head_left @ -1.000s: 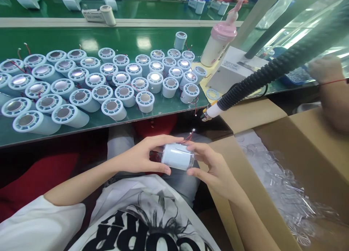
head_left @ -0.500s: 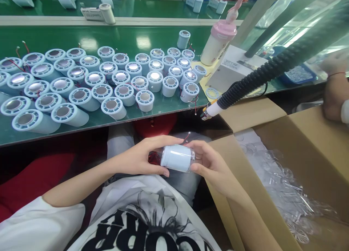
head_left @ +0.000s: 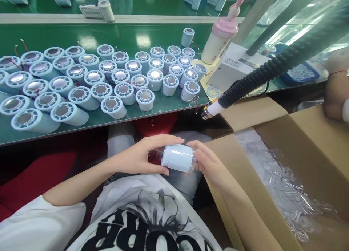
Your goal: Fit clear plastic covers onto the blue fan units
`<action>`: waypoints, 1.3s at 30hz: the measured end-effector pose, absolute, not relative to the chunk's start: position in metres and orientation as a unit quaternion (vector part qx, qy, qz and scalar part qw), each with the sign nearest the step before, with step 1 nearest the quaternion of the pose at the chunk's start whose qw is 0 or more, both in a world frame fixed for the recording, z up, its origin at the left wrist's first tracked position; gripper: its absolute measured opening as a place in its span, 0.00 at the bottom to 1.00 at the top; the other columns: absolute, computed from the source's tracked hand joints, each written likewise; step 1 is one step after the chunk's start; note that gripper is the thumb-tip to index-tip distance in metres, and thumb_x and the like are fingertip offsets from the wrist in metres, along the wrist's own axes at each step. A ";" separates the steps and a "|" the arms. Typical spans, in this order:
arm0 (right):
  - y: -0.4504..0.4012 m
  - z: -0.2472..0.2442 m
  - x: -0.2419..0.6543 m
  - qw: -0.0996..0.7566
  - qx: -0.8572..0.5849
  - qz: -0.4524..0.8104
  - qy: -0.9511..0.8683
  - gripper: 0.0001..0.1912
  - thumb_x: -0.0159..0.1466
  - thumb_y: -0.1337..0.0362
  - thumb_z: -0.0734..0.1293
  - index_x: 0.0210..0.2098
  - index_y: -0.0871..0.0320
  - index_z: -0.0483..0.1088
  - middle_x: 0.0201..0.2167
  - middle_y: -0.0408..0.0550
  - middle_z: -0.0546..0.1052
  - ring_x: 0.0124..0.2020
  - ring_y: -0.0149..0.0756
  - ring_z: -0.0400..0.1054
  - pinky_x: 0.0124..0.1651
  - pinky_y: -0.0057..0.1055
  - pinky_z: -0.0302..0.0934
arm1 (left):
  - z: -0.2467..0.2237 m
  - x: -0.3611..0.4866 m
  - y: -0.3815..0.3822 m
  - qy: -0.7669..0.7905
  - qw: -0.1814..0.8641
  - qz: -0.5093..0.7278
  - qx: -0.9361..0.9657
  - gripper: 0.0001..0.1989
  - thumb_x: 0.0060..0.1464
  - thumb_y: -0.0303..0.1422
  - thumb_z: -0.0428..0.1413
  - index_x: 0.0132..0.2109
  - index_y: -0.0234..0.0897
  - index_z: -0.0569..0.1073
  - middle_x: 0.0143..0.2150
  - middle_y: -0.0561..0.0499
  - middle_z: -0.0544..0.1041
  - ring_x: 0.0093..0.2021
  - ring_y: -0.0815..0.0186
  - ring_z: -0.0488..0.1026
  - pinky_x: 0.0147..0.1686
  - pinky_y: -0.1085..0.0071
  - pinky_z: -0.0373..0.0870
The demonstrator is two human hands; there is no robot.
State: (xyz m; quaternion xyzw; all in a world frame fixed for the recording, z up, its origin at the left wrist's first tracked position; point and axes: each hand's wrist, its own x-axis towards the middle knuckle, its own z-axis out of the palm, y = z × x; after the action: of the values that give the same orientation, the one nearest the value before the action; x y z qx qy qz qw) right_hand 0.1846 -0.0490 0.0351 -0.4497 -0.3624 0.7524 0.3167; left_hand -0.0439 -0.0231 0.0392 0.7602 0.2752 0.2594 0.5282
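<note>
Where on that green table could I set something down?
The broadest bare patch of the green table runs between the back row of blue cylinders and the pale rail. A slimmer patch lies mid-table by the near edge. Crowded: the left, packed with cylinders, and the right, around the pink-topped bottle and white box.

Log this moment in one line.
left hand: around clear cup, blue cylinder inside | right hand: at cup's end | bench: more blue cylinders | open box: clear plastic pieces

My right hand (head_left: 209, 164) is partly hiding one end of the held cylinder (head_left: 178, 157); back from the counter's (head_left: 165, 105) front edge, another cylinder (head_left: 3, 81) is running off left.
</note>
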 end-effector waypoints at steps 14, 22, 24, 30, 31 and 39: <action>-0.046 0.032 0.177 0.210 -0.394 0.862 -0.241 0.31 0.65 0.42 0.53 0.30 0.64 0.69 0.16 0.49 0.74 0.14 0.27 0.68 0.16 0.17 0.62 | 0.039 -0.044 -0.024 0.267 0.613 0.267 0.694 0.35 0.45 0.26 0.65 0.61 0.45 0.65 0.64 0.44 0.63 0.64 0.55 0.60 0.56 0.64 0.67; -0.033 0.013 0.177 0.257 -0.401 0.866 -0.151 0.32 0.70 0.50 0.44 0.34 0.64 0.70 0.18 0.51 0.75 0.13 0.24 0.64 0.14 0.15 0.55 | 0.017 -0.033 -0.001 0.271 0.727 0.280 0.565 0.41 0.44 0.25 0.65 0.64 0.46 0.60 0.64 0.43 0.64 0.61 0.57 0.65 0.59 0.61 0.64; -0.024 -0.001 0.179 0.306 -0.398 0.855 -0.130 0.32 0.70 0.49 0.44 0.37 0.64 0.69 0.18 0.51 0.74 0.12 0.23 0.61 0.13 0.14 0.54 | 0.007 -0.022 0.017 0.268 0.747 0.282 0.539 0.41 0.42 0.25 0.66 0.63 0.43 0.61 0.64 0.40 0.64 0.61 0.54 0.64 0.58 0.60 0.64; 0.010 -0.036 0.194 0.389 -0.387 0.829 -0.111 0.31 0.68 0.46 0.43 0.38 0.61 0.67 0.16 0.44 0.71 0.09 0.22 0.50 0.09 0.14 0.46 | -0.007 0.019 0.073 0.292 0.765 0.266 0.509 0.51 0.40 0.27 0.67 0.68 0.36 0.50 0.61 0.34 0.67 0.56 0.56 0.70 0.57 0.59 0.63; 0.015 -0.040 0.197 0.396 -0.386 0.825 -0.111 0.31 0.69 0.46 0.43 0.38 0.60 0.66 0.15 0.44 0.70 0.09 0.22 0.48 0.09 0.14 0.44 | -0.009 0.024 0.080 0.292 0.766 0.269 0.506 0.51 0.41 0.28 0.67 0.68 0.35 0.49 0.60 0.34 0.67 0.55 0.56 0.71 0.56 0.59 0.64; 0.031 -0.038 0.205 0.382 -0.375 0.836 -0.124 0.31 0.70 0.49 0.40 0.39 0.62 0.66 0.15 0.45 0.69 0.09 0.20 0.47 0.09 0.12 0.42 | -0.013 0.025 0.092 0.290 0.735 0.255 0.557 0.41 0.43 0.28 0.66 0.63 0.35 0.60 0.61 0.38 0.67 0.59 0.56 0.67 0.58 0.61 0.63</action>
State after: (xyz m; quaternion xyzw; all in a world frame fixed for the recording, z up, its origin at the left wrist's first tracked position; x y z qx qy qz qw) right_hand 0.2054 0.0310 -0.0377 -0.3747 -0.1236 0.8358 0.3818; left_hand 0.0250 0.0915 -0.0134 0.5571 0.2900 0.2548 0.7353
